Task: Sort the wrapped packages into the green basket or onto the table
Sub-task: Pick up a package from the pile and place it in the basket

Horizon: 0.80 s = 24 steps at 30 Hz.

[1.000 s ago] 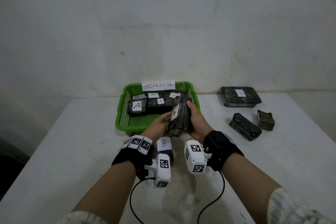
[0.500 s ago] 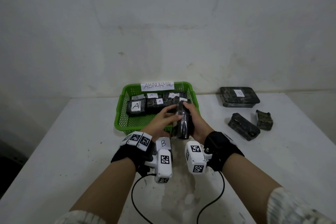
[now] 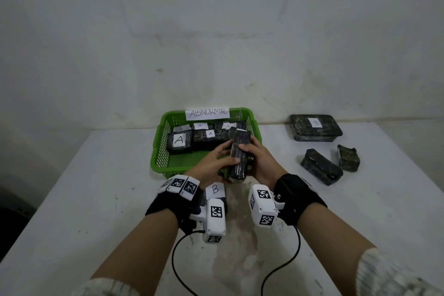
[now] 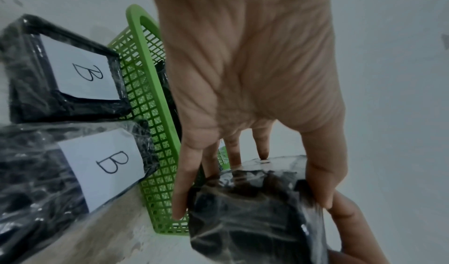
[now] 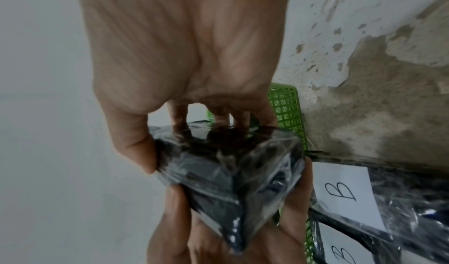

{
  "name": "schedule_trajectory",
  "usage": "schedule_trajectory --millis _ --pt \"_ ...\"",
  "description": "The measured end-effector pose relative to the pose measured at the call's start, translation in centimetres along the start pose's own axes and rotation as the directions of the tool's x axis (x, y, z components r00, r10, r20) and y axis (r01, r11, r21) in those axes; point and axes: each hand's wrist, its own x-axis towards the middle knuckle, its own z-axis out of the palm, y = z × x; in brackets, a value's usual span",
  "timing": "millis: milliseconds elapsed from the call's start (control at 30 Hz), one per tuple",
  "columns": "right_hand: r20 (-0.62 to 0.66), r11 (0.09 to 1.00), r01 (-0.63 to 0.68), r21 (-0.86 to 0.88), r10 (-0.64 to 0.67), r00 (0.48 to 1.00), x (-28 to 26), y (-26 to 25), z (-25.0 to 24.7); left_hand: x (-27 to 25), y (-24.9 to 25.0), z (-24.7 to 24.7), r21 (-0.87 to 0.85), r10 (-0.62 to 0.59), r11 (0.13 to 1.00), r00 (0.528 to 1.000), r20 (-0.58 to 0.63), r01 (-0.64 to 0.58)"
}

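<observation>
The basket [image 3: 158, 151] is placed at the middle of the table's [image 3: 72, 199] far edge, against the wall. Inside it, several packages marked A [image 3: 179, 142] are gathered along its far side. Just before the basket's near-right corner, one package [image 3: 237, 158] is held upright between the left hand [image 3: 211, 166] and the right hand [image 3: 262, 163]. Two packages marked B [image 4: 97, 164] are laid on the table just before the basket's near wall — one behind the other. Toward the table's far-right corner three more packages [image 3: 320, 167] are found, well apart from the basket.
</observation>
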Motion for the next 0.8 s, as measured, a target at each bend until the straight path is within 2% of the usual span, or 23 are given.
schedule_trajectory --millis 100,233,467,700,800 --pt "0.011 1.0 0.006 0.028 -0.007 1.0 0.1 0.4 0.1 0.2 -0.1 0.1 -0.014 0.025 1.0 1.0 -0.007 -0.025" --pt "0.093 0.999 -0.016 0.05 0.011 0.996 0.1 0.6 0.0 0.3 0.0 0.0 -0.058 0.052 0.997 0.997 -0.059 -0.056" --pt "0.017 0.999 -0.022 -0.036 0.023 1.0 0.1 0.9 0.3 -0.1 0.1 -0.4 -0.084 0.004 0.996 1.0 -0.022 -0.006" --pt "0.139 0.996 -0.05 -0.07 0.059 0.988 -0.5 0.9 0.5 0.3 0.0 -0.4 -0.077 -0.002 0.997 0.999 -0.05 -0.002" --pt "0.101 0.995 -0.016 -0.101 0.026 0.995 -0.6 1.1 0.6 0.4 0.1 -0.3 -0.073 -0.007 0.997 0.997 -0.081 0.001"
